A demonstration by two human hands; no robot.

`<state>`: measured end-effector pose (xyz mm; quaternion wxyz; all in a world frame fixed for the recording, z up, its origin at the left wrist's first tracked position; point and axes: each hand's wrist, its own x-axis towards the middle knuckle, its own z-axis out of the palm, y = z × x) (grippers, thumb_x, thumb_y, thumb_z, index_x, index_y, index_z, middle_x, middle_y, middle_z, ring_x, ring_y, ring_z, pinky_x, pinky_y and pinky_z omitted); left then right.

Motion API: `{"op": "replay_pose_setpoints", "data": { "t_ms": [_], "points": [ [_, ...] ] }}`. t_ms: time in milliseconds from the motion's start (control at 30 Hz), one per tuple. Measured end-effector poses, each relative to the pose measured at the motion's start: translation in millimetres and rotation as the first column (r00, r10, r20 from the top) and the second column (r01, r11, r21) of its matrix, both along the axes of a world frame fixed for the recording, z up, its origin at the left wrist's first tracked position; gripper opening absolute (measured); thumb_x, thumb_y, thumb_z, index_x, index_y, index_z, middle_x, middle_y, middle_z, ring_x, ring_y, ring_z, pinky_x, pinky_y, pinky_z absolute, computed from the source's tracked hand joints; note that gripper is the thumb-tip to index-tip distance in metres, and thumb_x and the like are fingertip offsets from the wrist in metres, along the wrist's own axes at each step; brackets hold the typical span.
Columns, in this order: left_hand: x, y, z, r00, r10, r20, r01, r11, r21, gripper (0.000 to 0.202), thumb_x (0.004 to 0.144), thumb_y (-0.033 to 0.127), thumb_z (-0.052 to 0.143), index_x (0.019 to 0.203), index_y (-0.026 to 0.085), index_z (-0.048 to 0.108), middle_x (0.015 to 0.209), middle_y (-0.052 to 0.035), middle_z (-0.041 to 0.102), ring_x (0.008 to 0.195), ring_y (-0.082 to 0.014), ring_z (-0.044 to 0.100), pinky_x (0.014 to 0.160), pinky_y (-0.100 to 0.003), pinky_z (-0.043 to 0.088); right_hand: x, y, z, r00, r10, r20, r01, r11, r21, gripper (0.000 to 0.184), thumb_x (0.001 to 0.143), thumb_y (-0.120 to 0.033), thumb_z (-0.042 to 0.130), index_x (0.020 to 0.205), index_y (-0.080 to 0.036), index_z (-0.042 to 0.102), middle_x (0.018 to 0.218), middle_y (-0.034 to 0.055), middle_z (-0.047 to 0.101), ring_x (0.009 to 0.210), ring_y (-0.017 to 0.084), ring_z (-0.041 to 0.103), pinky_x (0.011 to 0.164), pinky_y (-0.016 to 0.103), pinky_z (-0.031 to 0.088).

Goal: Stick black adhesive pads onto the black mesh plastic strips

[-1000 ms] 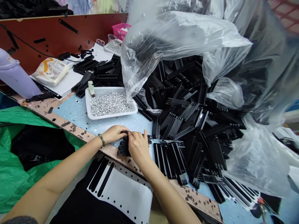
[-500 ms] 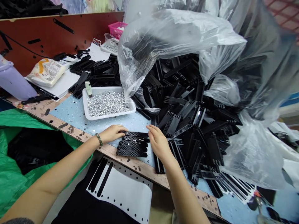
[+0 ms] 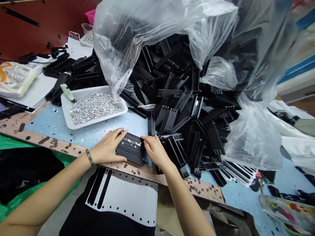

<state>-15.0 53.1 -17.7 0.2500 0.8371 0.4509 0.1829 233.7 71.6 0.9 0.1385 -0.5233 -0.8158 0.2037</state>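
Note:
Several black strips (image 3: 130,151) with a textured, mesh-like surface lie side by side as a close block near the table's front edge. A few small silver rings (image 3: 133,145) rest on them. At the block's left end is my left hand (image 3: 108,148), its thumb at the near side and its fingertips at the far side, gripping the block between them. My right hand (image 3: 155,151) presses its fingertips, held close together, against the right end. Its thumb is mostly hidden.
Behind stands a white tray (image 3: 94,123) of small silver rings, a pale-handled brush (image 3: 67,91) leaning inside. Black toothed pieces (image 3: 172,119) pile up at right, partly under a clear plastic bag (image 3: 147,23). A white sheet with black strips (image 3: 123,203) lies over my lap.
The strips, fanned apart before, now lie tight together as one block. My left hand has spread around their left end, and my right hand has come against the right end. The view has shifted right.

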Motion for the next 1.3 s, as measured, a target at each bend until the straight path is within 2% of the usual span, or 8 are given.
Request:
{"op": "replay_pose_setpoints", "data": {
  "t_ms": [133, 233, 333, 467, 767, 900, 1100, 1300],
  "points": [
    [-6.5, 1.2, 5.7, 1.000, -0.008, -0.025, 0.009, 0.998, 0.055, 0.105, 0.072, 0.060, 0.069, 0.152, 0.024, 0.012, 0.154, -0.0184, 0.021, 0.140, -0.0385, 0.024, 0.112, -0.056, 0.029, 4.5, -9.6, -1.8, 0.997, -0.025, -0.068, 0.036, 0.986, 0.164, 0.031, 0.095, -0.018, 0.039, 0.118, -0.020, 0.061, 0.116, 0.0093, 0.066, 0.108, 0.020, 0.060, 0.108, 0.050, 0.035],
    [-6.5, -5.4, 11.2, 0.999, -0.006, -0.037, 0.010, 0.992, 0.128, 0.079, 0.085, 0.056, 0.057, 0.150, 0.028, 0.021, 0.154, -0.0141, 0.025, 0.141, -0.0339, 0.024, 0.115, -0.055, 0.023, 3.5, -19.3, -3.4, 0.997, 0.001, -0.082, 0.021, 0.962, 0.273, 0.030, 0.095, -0.016, 0.040, 0.114, -0.019, 0.063, 0.107, 0.0080, 0.068, 0.101, 0.020, 0.062, 0.108, 0.048, 0.037],
    [0.2, -9.1, 13.7, 0.996, -0.017, -0.089, 0.032, 0.985, 0.171, 0.059, 0.091, 0.052, 0.051, 0.144, 0.031, 0.036, 0.153, -0.0104, 0.031, 0.142, -0.0342, 0.024, 0.115, -0.061, 0.013, -0.4, -26.1, -5.2, 1.000, 0.030, -0.001, -0.028, 0.944, 0.329, 0.030, 0.095, -0.013, 0.040, 0.111, -0.018, 0.064, 0.105, 0.0082, 0.068, 0.098, 0.020, 0.061, 0.107, 0.049, 0.038],
    [5.1, -6.3, 11.7, 0.987, 0.015, -0.160, 0.018, 0.979, 0.204, 0.052, 0.090, 0.054, 0.050, 0.137, 0.030, 0.047, 0.154, -0.0102, 0.030, 0.142, -0.0358, 0.022, 0.113, -0.065, 0.010, -1.3, -29.3, -4.8, 0.992, 0.046, 0.119, -0.089, 0.918, 0.387, 0.031, 0.093, -0.010, 0.040, 0.111, -0.015, 0.065, 0.103, 0.0084, 0.069, 0.096, 0.020, 0.060, 0.107, 0.048, 0.037],
    [-22.3, -1.8, 7.6, 0.974, 0.023, -0.224, 0.050, 0.946, 0.319, 0.048, 0.096, 0.049, 0.043, 0.136, 0.024, 0.049, 0.140, -0.0103, 0.052, 0.134, -0.0316, 0.041, 0.113, -0.064, 0.014, 15.5, -39.3, -4.5, 0.972, 0.041, 0.231, -0.147, 0.873, 0.465, 0.030, 0.089, -0.007, 0.045, 0.112, -0.012, 0.064, 0.105, 0.0090, 0.069, 0.092, 0.021, 0.059, 0.107, 0.049, 0.036],
    [-18.7, -3.7, 6.8, 0.966, 0.006, -0.258, 0.099, 0.914, 0.393, 0.047, 0.096, 0.046, 0.044, 0.134, 0.017, 0.050, 0.138, -0.0128, 0.054, 0.129, -0.0307, 0.048, 0.112, -0.063, 0.021, 16.2, -46.6, -8.5, 0.970, 0.012, 0.244, -0.133, 0.863, 0.488, 0.032, 0.088, -0.007, 0.046, 0.116, -0.010, 0.062, 0.108, 0.0103, 0.069, 0.092, 0.021, 0.060, 0.105, 0.049, 0.037],
    [-12.6, -2.5, 13.8, 0.967, -0.002, -0.256, 0.123, 0.881, 0.456, 0.038, 0.096, 0.038, 0.048, 0.125, 0.015, 0.057, 0.126, -0.0139, 0.063, 0.119, -0.0295, 0.057, 0.109, -0.062, 0.027, 17.0, -51.6, -9.3, 0.962, -0.027, 0.272, -0.114, 0.864, 0.490, 0.031, 0.088, -0.008, 0.045, 0.114, -0.011, 0.064, 0.107, 0.0097, 0.070, 0.091, 0.022, 0.060, 0.103, 0.049, 0.037],
    [-14.3, 3.4, 22.4, 0.960, -0.028, -0.277, 0.162, 0.865, 0.474, 0.031, 0.097, 0.031, 0.047, 0.118, 0.013, 0.061, 0.116, -0.0131, 0.068, 0.110, -0.0268, 0.062, 0.106, -0.059, 0.034, 17.8, -50.7, -9.2, 0.978, -0.028, 0.207, -0.066, 0.898, 0.436, 0.032, 0.089, -0.010, 0.044, 0.115, -0.013, 0.062, 0.108, 0.0101, 0.069, 0.094, 0.021, 0.063, 0.103, 0.048, 0.040]
  ]
}}
